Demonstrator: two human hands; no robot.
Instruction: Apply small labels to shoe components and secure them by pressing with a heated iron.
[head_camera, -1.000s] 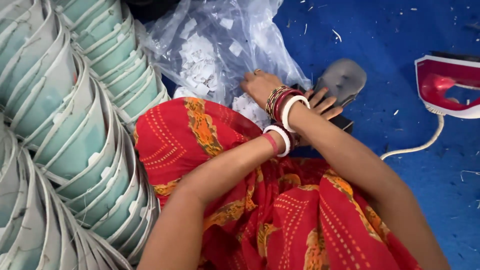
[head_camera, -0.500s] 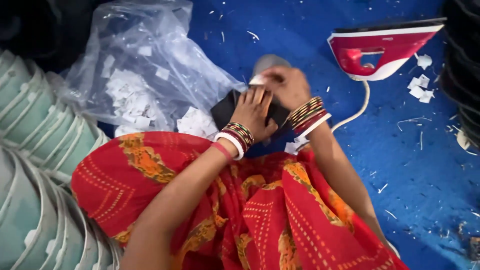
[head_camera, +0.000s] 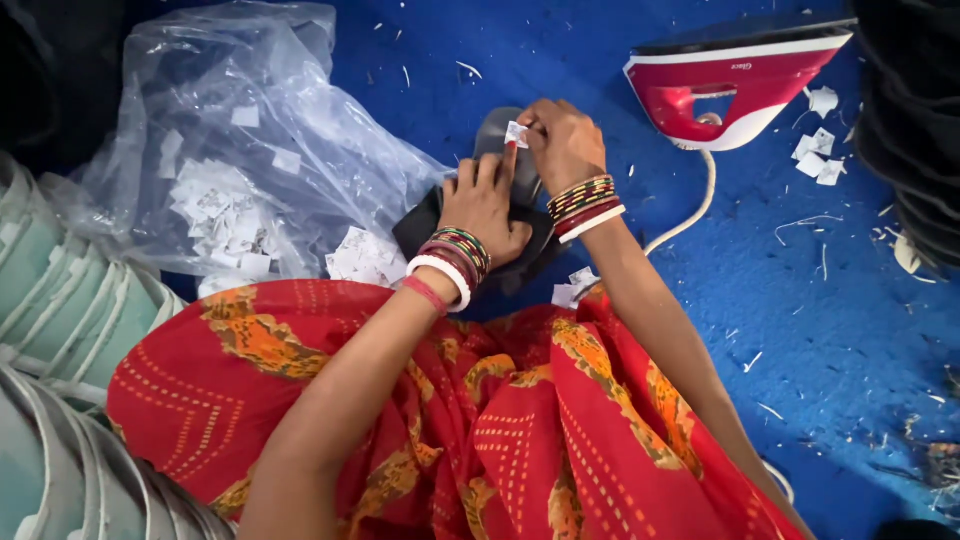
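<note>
Left hand (head_camera: 487, 205) pressed flat, fingers spread, on a dark piece of material (head_camera: 520, 245) lying on the blue floor covering (head_camera: 800, 300), just ahead of the red patterned garment (head_camera: 520, 430) over the lap. Right hand (head_camera: 565, 140) closed in a pinch on a small white tag (head_camera: 517, 132), held at the top of a grey rounded piece (head_camera: 497, 135) that rests on the dark material. Tip of the left forefinger touching the tag from below. Bangles on both wrists.

Clear plastic bag (head_camera: 250, 150) holding more white tags, to the left of the hands, with loose tags (head_camera: 365, 258) spilled at its mouth, just beside the dark material. Red and white clothes iron (head_camera: 735, 85) to the upper right, apart from the hands, cord (head_camera: 690, 205) trailing past the right forearm. Scattered white scraps (head_camera: 820, 150) right of the iron. Stacked pale green moulded pieces (head_camera: 60, 300) along the left edge.
</note>
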